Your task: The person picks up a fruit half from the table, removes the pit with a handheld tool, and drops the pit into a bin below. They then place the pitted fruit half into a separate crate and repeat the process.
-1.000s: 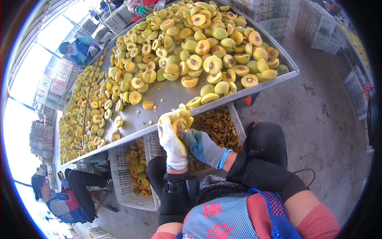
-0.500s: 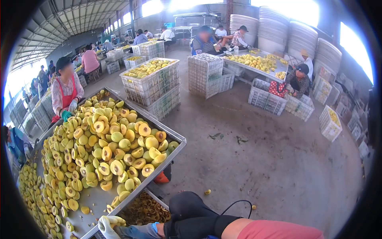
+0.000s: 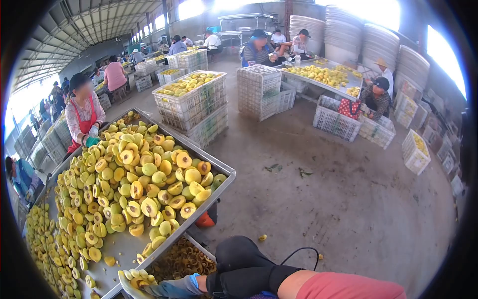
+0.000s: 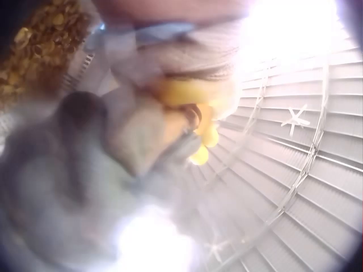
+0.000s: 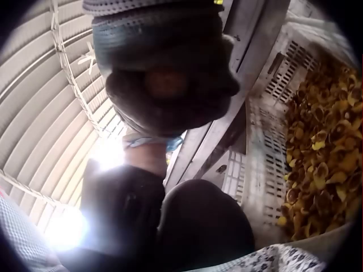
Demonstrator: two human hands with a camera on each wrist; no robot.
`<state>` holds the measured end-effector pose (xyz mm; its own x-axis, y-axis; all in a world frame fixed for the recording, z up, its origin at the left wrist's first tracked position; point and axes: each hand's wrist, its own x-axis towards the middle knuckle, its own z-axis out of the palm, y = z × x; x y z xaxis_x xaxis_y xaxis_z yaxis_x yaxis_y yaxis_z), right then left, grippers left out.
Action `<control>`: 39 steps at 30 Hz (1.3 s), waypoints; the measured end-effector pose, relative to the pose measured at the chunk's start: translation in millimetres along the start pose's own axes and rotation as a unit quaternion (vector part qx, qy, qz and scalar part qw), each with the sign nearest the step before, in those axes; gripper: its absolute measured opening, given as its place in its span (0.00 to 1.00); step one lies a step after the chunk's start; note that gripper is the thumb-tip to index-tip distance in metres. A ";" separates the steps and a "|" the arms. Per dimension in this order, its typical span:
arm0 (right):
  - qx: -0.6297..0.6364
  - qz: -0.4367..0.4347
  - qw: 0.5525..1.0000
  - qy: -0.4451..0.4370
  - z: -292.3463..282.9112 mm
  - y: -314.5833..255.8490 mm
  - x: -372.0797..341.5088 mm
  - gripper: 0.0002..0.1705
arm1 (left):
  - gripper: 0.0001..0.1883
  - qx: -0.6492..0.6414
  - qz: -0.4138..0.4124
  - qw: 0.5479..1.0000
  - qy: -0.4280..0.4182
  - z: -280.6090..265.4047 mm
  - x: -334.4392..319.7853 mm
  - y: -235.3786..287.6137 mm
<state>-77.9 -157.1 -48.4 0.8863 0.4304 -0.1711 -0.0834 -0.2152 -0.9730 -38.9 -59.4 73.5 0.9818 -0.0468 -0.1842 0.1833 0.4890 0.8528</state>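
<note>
At the lower edge of the head view, my left hand (image 3: pixel 130 285), in a white glove with yellow-coated fingers, holds a yellow peach half (image 3: pixel 143 282) cut side up. My right hand (image 3: pixel 172 289), in a grey-blue glove, is right against the peach. Its fingers are curled in the right wrist view, with a round brownish end (image 5: pixel 167 84) in the dark of the grip. Blurred in the left wrist view, a small loop-ended tool (image 4: pixel 194 117) reaches from the right glove to the peach; its exact kind I cannot tell.
A metal table (image 3: pixel 117 249) heaped with halved peaches (image 3: pixel 149 207) stands at left, its raised edge beside my hands. Below, a white crate (image 5: pixel 266 147) holds brown-yellow scraps. Stacked crates (image 3: pixel 191 102) stand beyond. A person in a red apron (image 3: pixel 84 119) works across the table.
The head view has swung up and right, bringing more of the hall into sight and the hands to the bottom edge. Both hands stay together at the peach half.
</note>
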 end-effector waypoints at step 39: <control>-0.135 -0.017 0.949 0.283 -28.1 -37.4 -10.6 0.24 | 0.14 0.278 0.105 0.950 -0.090 -28.5 108.0 6.2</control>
<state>-71.4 -178.3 -5.8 0.9955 -0.0831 0.0445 0.0012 -0.4600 -0.8879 66.8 -36.6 44.9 0.9832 -0.1713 0.0621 -0.0683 -0.0306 0.9972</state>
